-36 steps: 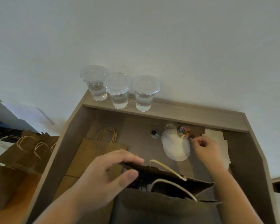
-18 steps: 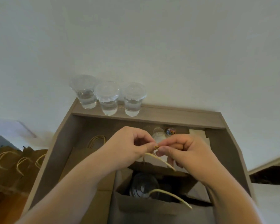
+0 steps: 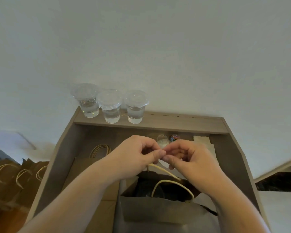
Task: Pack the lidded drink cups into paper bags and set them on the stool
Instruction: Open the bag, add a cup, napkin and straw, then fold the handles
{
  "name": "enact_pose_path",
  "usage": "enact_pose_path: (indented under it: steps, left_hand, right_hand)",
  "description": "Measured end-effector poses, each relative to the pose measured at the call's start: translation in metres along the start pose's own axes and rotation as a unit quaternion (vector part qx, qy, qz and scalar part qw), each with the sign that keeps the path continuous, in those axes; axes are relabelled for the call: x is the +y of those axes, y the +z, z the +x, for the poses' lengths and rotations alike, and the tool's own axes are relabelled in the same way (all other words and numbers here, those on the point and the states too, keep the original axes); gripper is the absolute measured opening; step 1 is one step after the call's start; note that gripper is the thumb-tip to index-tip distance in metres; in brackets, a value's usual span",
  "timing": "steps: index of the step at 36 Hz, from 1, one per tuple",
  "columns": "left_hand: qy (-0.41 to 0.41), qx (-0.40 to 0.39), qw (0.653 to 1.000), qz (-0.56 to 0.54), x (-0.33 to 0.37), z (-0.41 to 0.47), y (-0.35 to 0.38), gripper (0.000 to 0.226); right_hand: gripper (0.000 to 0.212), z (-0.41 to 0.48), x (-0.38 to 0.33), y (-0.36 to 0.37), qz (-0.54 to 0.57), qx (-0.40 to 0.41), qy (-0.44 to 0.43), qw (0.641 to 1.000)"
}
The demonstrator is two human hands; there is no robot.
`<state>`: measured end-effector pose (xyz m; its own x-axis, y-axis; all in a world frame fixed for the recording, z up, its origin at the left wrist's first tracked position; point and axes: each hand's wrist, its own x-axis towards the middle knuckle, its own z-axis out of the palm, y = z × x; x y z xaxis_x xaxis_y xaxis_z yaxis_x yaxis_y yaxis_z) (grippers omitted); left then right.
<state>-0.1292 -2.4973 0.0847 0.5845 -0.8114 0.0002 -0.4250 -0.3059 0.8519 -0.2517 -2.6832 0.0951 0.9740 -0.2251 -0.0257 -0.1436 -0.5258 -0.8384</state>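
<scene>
Three clear plastic cups stand upright in a tight row on the back wooden ledge, against the wall, each capped with a clear lid and part-filled with clear liquid. Nearest to me a brown paper bag stands open, its inside too dark to make out. Its near handle arches over the mouth, while its far handle runs up into the pinch of the left hand. Left of it a flat bag lies with its handles pointing away. Further left, more brown bags crowd together, their cream handles showing.
</scene>
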Motion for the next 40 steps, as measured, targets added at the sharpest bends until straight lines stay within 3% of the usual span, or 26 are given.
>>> enact_pose_path:
  steps: [6, 8, 10, 13, 14, 18, 20, 22, 25, 31, 40]
  left_hand:
    - [-0.009, 0.004, 1.000, -0.010, 0.007, -0.009, 0.001, 0.029]
    - [-0.049, -0.009, 0.998, -0.023, 0.007, -0.017, -0.004, 0.036]
    - [-0.097, -0.053, 0.994, -0.016, 0.006, -0.019, -0.006, 0.042]
    - [-0.118, -0.154, 0.981, 0.025, 0.002, -0.037, -0.010, 0.027]
    - [-0.103, -0.143, 0.983, 0.056, 0.005, -0.040, -0.015, 0.033]
    - [-0.075, -0.160, 0.975, 0.132, 0.018, -0.075, -0.022, 0.095]
    - [-0.061, -0.142, 0.970, 0.186, 0.019, -0.070, -0.010, 0.112]
    - [-0.043, -0.104, 0.965, 0.235, 0.020, -0.063, 0.003, 0.110]
    - [-0.021, -0.030, 0.956, 0.292, 0.016, -0.057, 0.018, 0.087]
    - [0.050, 0.066, 0.952, 0.295, 0.009, -0.044, 0.036, 0.043]
    - [0.024, 0.072, 0.961, 0.264, 0.005, -0.041, 0.040, 0.052]
  right_hand:
    - [0.011, -0.001, 0.001, -0.005, 0.040, 0.000, -0.002, 0.999]
    - [0.008, 0.000, 0.004, -0.008, 0.048, 0.003, 0.009, 0.999]
    - [0.007, 0.000, 0.007, -0.011, 0.059, 0.011, 0.028, 0.998]
    - [0.002, 0.000, 0.009, -0.017, 0.063, -0.007, 0.066, 0.996]
    - [0.002, 0.000, 0.010, -0.019, 0.058, -0.016, 0.076, 0.995]
    - [0.008, 0.001, 0.009, -0.022, 0.051, -0.035, 0.088, 0.994]
    - [0.009, 0.001, 0.009, -0.022, 0.049, -0.037, 0.086, 0.994]
    - [0.008, 0.001, 0.009, -0.022, 0.043, -0.042, 0.085, 0.995]
    - [0.008, -0.003, 0.007, -0.020, 0.034, -0.054, 0.077, 0.995]
    - [0.009, -0.013, -0.001, -0.018, -0.025, -0.073, 0.079, 0.994]
    - [0.003, -0.030, -0.008, -0.011, -0.103, -0.078, 0.062, 0.990]
